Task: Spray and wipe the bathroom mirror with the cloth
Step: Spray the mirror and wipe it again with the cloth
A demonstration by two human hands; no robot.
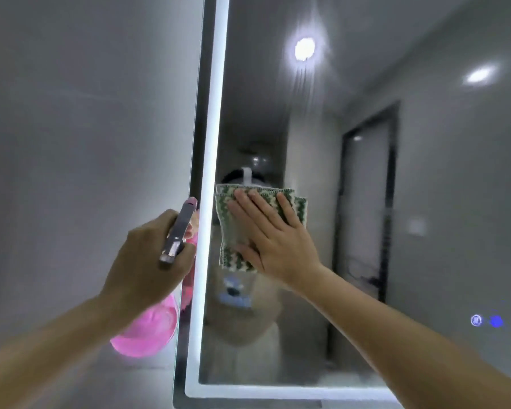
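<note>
The cloth is pressed flat against the mirror by the right hand, fingers spread straight. The pink bottle is gripped by the left hand, beside the lit frame.

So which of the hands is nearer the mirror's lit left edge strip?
Left. The left hand grips the pink spray bottle right beside the lit strip; the right hand presses the cloth further right on the glass.
</note>
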